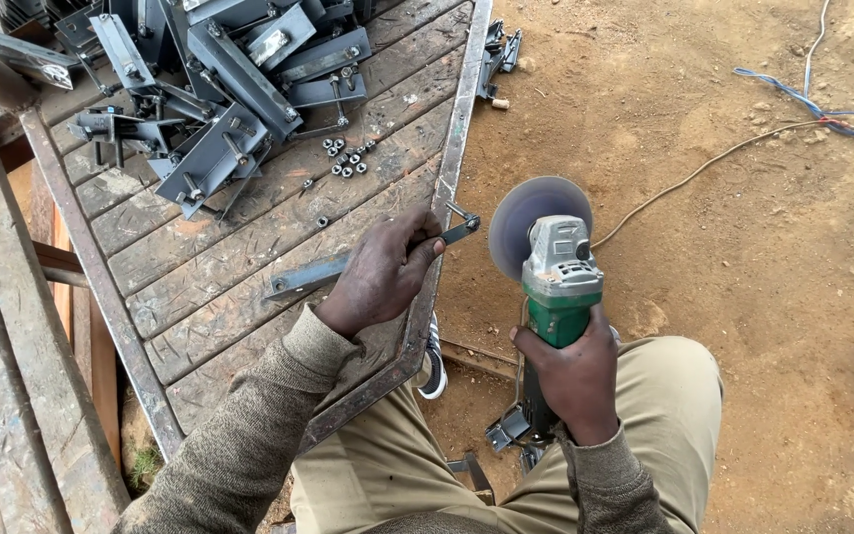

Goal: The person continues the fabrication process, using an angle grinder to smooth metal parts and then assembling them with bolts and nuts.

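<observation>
A flat steel bar (368, 262) is gripped on the tabletop (239, 287) by the left hand (383, 275); at 3 o'clock, the green angle grinder (555, 272) is clasped by the right hand (570, 371).

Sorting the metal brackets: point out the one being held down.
The flat bracket under the left hand, its end overhanging the table edge; the others lie piled at the table's far end.

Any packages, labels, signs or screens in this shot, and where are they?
No packages, signs or screens.
Only a small pale label on the grey head of the green angle grinder held by the right hand; too small to make out.
</observation>
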